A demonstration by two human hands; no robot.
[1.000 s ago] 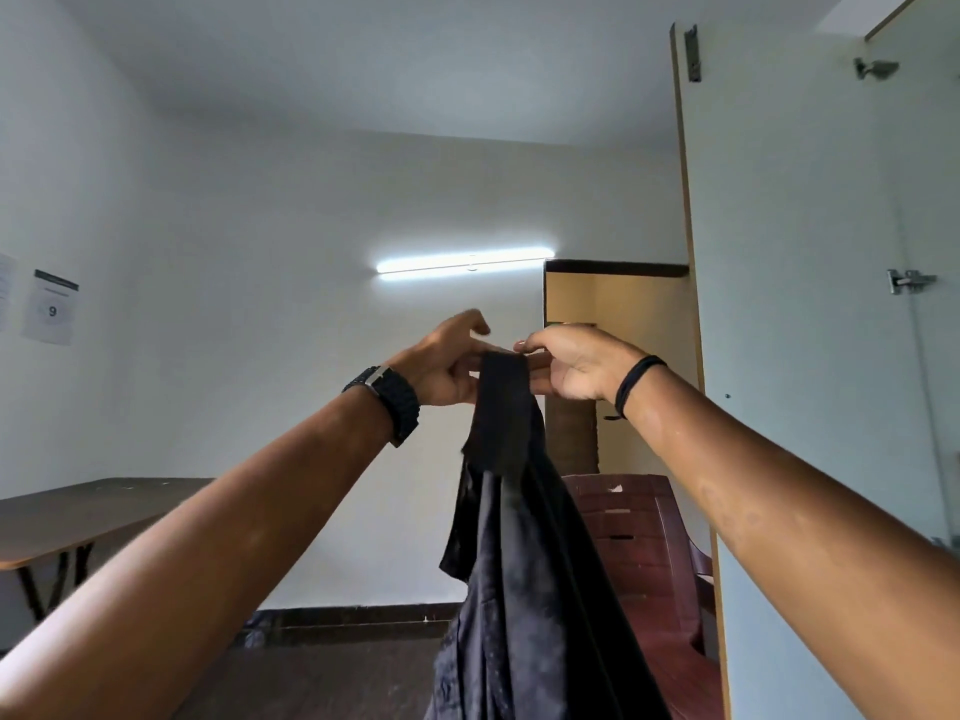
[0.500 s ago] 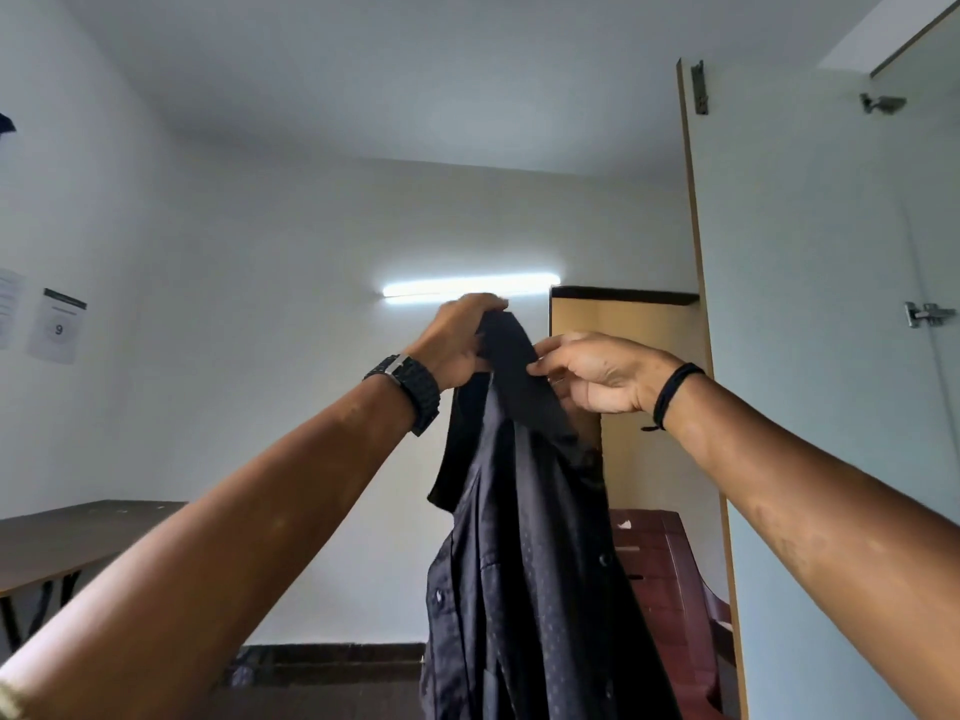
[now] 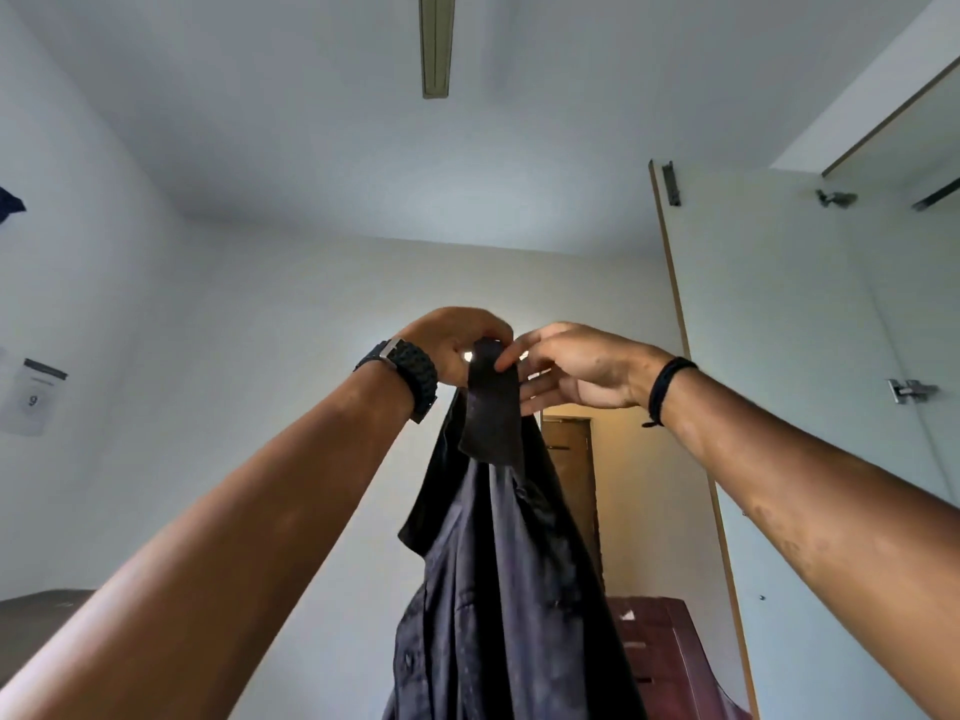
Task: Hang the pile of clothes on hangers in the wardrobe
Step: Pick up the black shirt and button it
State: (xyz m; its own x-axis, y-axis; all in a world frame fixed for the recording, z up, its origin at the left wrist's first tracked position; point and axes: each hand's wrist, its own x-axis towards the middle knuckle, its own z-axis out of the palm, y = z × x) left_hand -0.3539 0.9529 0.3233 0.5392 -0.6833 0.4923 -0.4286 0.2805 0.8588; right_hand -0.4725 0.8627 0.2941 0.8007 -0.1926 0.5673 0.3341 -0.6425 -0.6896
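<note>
At the far left a white paper sheet printed with a 9 (image 3: 32, 402) is stuck to the pale wall, and below it the corner of a dark brown tabletop (image 3: 31, 610) shows at the frame's edge. The left hand (image 3: 452, 343), with a black braided watch strap (image 3: 413, 374) on its wrist, is raised in front of the wall; its fingers (image 3: 491, 332) are curled over and pinch the top of a dark navy button-up shirt (image 3: 498, 589) at the collar. The shirt hangs straight down from that grip between the two forearms, in the air, its collar band (image 3: 491, 407) folded over at the top and its buttoned front running to the bottom of the view. Just to the right, the right hand (image 3: 576, 368), wearing a thin black wrist band (image 3: 662, 389), has its fingers loosely spread, with the thumb tip touching the collar's top edge; it does not close around the cloth. Behind the shirt stands a reddish-brown plastic chair (image 3: 665, 662), and beyond it a brown wooden door (image 3: 571, 459). At the right the white wardrobe door (image 3: 789, 407) stands open, metal hinges (image 3: 909, 391) on its inner face.
</note>
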